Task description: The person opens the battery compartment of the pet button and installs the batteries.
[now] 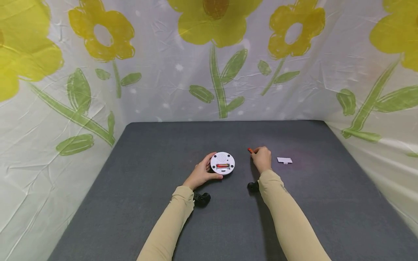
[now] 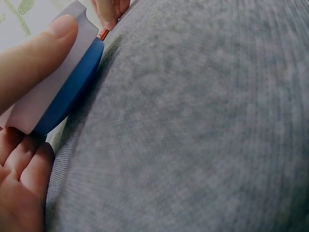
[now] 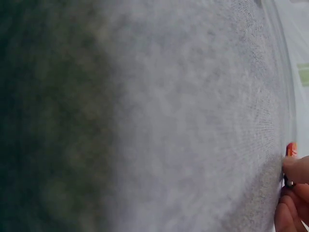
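Flower-print sheeting behind, dark grey tabletop below. Left to right: left hand grasps the round white device by its rim, thumb on the near edge, fingers around the left/far side. Device is left of the right hand, vented face up, battery bay open; left wrist view shows a blue lower part. Looks like rigid plastic, light, smooth enough to slip if pinched weakly. Best hold is the rim, as now, digits clear of the bay. One red battery sits in the bay; bay's too small in view to be sure what's in the rest of it.

Right hand, just right of the device and apart from it, pinches an orange-red battery between thumb and fingers, one end sticking out. Probably dense for its size, stiff, prone to roll; grip mid-body, ends free. Far right, white bay cover lies flat, small tab toward the person. Thin, light, tab likely the fragile bit; lift by the long edges.
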`<state>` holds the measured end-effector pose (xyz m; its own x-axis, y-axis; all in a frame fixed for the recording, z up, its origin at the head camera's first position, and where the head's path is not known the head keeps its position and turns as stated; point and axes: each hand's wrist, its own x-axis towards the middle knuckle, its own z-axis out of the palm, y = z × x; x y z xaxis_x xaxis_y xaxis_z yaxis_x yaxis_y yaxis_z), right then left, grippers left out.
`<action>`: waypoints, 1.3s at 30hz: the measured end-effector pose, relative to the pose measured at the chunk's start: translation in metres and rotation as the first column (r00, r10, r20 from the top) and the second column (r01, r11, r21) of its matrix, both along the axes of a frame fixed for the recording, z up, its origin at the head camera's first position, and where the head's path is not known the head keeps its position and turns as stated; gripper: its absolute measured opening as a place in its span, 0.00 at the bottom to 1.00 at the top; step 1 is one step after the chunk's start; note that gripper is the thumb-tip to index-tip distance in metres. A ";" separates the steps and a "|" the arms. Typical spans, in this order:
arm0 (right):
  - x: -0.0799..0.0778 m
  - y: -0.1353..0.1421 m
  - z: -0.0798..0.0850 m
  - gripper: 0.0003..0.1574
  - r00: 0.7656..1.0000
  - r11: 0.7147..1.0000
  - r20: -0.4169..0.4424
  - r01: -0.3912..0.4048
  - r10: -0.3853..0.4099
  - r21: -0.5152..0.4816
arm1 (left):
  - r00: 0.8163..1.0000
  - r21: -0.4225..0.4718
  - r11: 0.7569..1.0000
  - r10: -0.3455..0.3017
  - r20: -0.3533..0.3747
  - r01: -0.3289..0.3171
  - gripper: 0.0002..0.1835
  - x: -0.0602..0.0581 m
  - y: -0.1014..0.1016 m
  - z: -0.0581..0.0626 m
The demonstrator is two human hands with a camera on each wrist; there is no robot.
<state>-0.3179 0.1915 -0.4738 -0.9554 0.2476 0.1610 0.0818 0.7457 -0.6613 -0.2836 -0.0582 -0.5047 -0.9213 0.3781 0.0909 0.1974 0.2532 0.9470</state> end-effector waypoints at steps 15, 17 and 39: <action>0.005 0.016 0.003 0.13 0.998 0.949 0.055 0.000 0.018 -0.316 | 1.000 0.058 0.998 -0.018 0.003 0.017 0.52 0.000 -0.002 -0.002; 0.008 0.015 0.007 0.14 0.998 0.940 0.034 -0.039 0.054 -0.340 | 1.000 0.056 0.998 -0.018 -0.005 0.019 0.52 -0.001 -0.002 -0.002; 0.035 -0.021 0.028 0.14 0.855 0.644 -0.104 -0.458 0.509 -0.613 | 1.000 0.019 1.000 -0.009 0.024 0.009 0.51 0.001 -0.001 0.002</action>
